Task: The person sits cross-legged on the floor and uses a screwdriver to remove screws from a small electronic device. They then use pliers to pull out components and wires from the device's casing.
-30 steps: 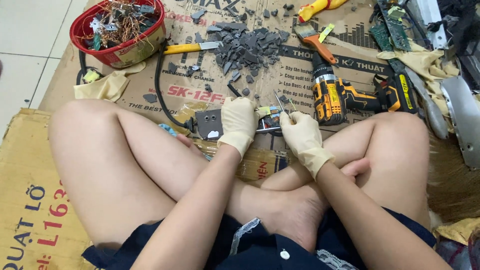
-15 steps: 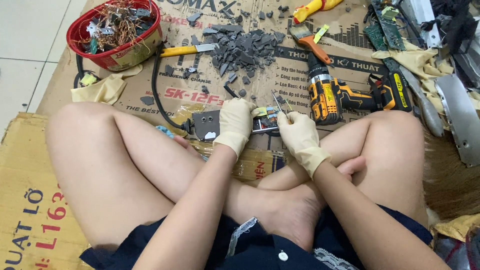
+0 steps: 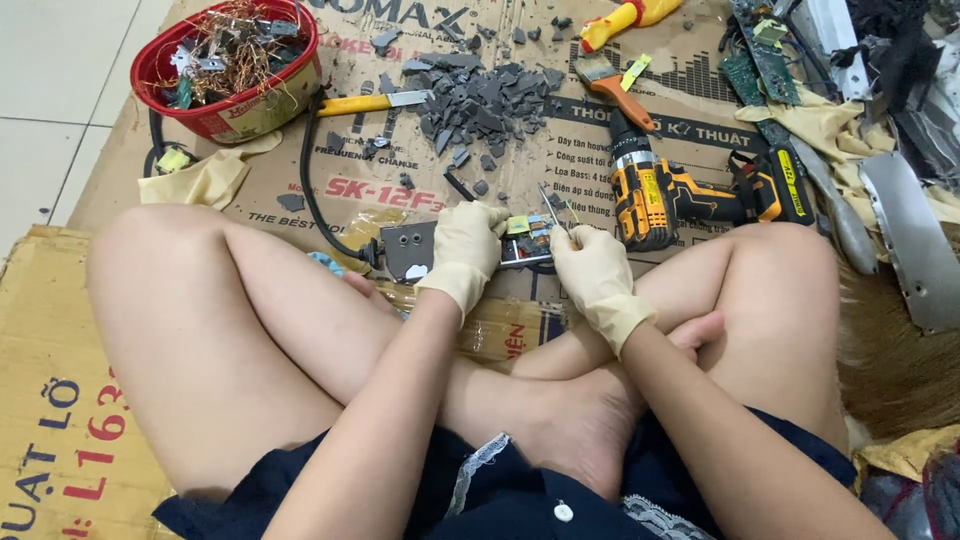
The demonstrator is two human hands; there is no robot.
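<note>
gripping a small circuit board (image 3: pixel 527 240) in the gloved left hand (image 3: pixel 465 245), fingers closed on its left end. pinching thin metal tweezers (image 3: pixel 553 208) in the gloved right hand (image 3: pixel 592 268), tips touching the board's right side. lying between both hands, above the crossed legs, on cardboard (image 3: pixel 330 190). sitting just right: one yellow drill (image 3: pixel 665 195). further out: one grey chip pile (image 3: pixel 485 100), one red basket (image 3: pixel 225 60) holding wire scraps, one paintbrush (image 3: pixel 615 85).

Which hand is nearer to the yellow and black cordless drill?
Right. The right hand is just beside the drill, on its left; the left hand is farther left, beyond the small part.
</note>
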